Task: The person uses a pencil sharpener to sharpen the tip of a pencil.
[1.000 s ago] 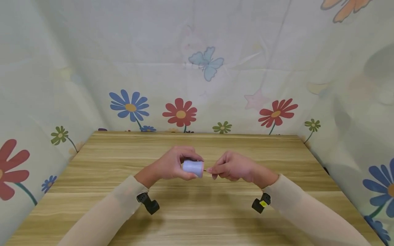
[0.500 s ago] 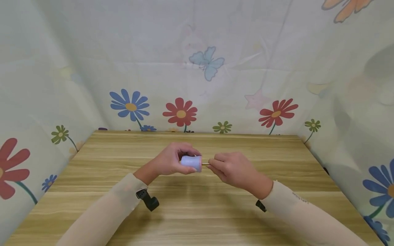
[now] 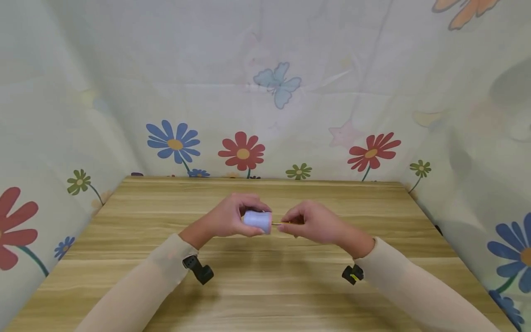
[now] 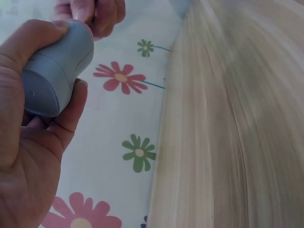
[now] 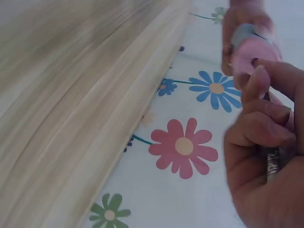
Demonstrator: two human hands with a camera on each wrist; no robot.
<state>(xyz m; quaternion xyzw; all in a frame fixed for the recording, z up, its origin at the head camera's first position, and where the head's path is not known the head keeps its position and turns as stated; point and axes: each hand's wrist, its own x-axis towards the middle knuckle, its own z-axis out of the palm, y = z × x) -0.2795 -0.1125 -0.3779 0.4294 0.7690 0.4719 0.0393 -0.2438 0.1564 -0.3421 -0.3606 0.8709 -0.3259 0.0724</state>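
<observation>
In the head view my left hand grips a pale blue pencil sharpener lying sideways above the table, fingers over the top and thumb below. Its pink end, with a hole in it, faces my right hand. That hand pinches a slim pencil whose tip reaches into the hole. In the right wrist view the pencil's dark, printed shaft runs back under the curled fingers, which cover part of it. The left wrist view shows the sharpener's rounded, closed base toward the palm.
The wood-grain table spreads beneath both hands. A pale cloth printed with flowers and butterflies hangs behind it and along both sides. Black camera mounts sit at the wrists.
My right hand has turned over and back around the pencil, its fingers shifting their grip farther from the sharpener than a second ago. The left hand with the sharpener has risen slightly.
</observation>
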